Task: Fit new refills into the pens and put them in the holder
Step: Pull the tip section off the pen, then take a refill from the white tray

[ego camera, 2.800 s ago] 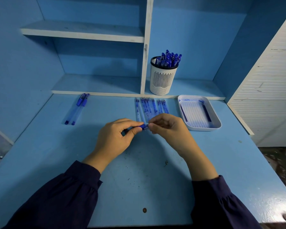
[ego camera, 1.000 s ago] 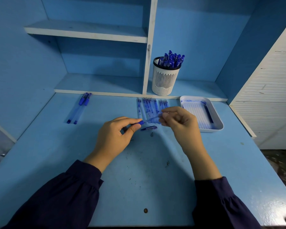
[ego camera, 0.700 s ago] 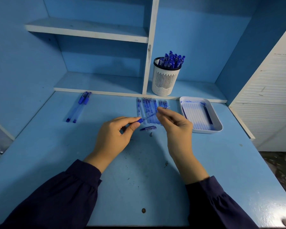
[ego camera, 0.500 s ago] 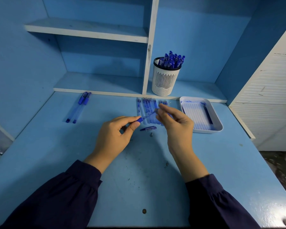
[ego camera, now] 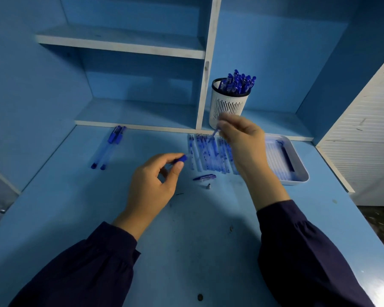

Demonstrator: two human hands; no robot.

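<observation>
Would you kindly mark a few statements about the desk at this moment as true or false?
1. The white holder on the shelf has pens in it. True.
2. The left hand is empty. False: it grips a pen barrel.
3. A blue cap lies on the desk. True.
4. The white tray sits at the desk's left edge. False: it is on the right.
5. The right hand pinches a thin refill. True.
</observation>
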